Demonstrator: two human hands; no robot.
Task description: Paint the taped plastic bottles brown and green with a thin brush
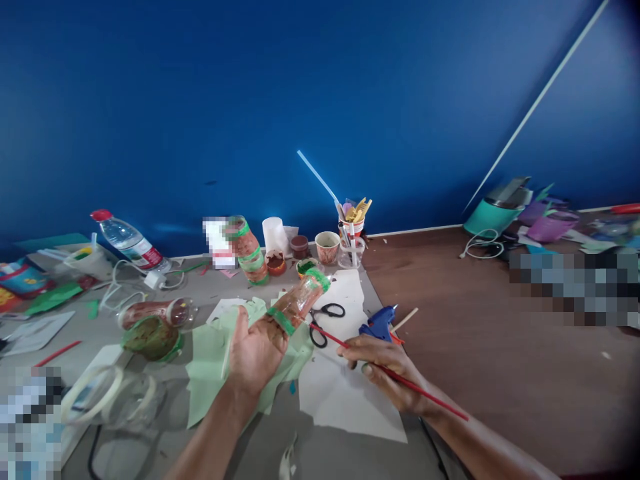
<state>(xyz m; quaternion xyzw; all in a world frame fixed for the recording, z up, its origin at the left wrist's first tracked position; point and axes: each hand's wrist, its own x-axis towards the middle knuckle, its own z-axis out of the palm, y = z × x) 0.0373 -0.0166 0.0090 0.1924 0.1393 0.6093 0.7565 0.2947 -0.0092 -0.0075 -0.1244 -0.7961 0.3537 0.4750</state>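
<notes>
My left hand [257,353] is wrapped round the lower end of a painted clear plastic bottle [302,299], tilted up and to the right. Reddish-brown paint covers its side, with green bands near both ends. Between the fingers of my right hand [390,373] is a thin red paintbrush [440,403]. The brush tip is at the bottle's side, by the lower green band; I cannot tell if it touches. Beneath lie black-handled scissors [334,310], a white paper sheet [345,400] and crumpled pale green paper [205,353]. A small cup of green paint [306,267] stands just behind the bottle.
Another painted bottle [247,250] stands upright at the back, near a cup of brown paint [275,262]. A blue glue gun [379,323] lies right of the scissors. Tape rolls [93,397] and a water bottle [131,241] are on the left. A blue wall [320,100] closes off the back.
</notes>
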